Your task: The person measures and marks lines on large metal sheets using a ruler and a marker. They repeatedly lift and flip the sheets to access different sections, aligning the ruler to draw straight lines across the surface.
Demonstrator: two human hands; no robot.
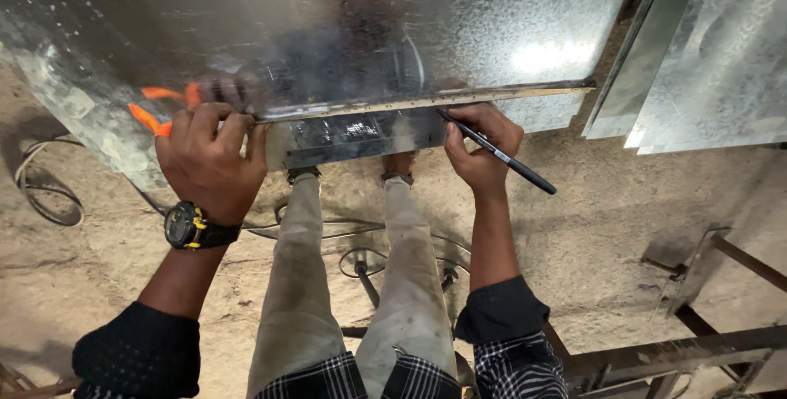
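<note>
A large shiny galvanised metal sheet point(328, 30) fills the upper part of the head view, with a long metal straightedge point(426, 98) lying along its near edge. My left hand point(209, 157) presses down on the left end of the straightedge and grips orange-handled snips point(152, 116) against the sheet. My right hand point(479, 149) holds a black pen point(496, 153), tip touching the sheet at the straightedge. A black watch with yellow details sits on my left wrist.
More metal sheets point(705, 54) lie at the upper right. A rusty metal frame point(697, 342) stands at the lower right. Cables point(45, 194) curl on the dusty floor at left and beneath my legs point(352, 284).
</note>
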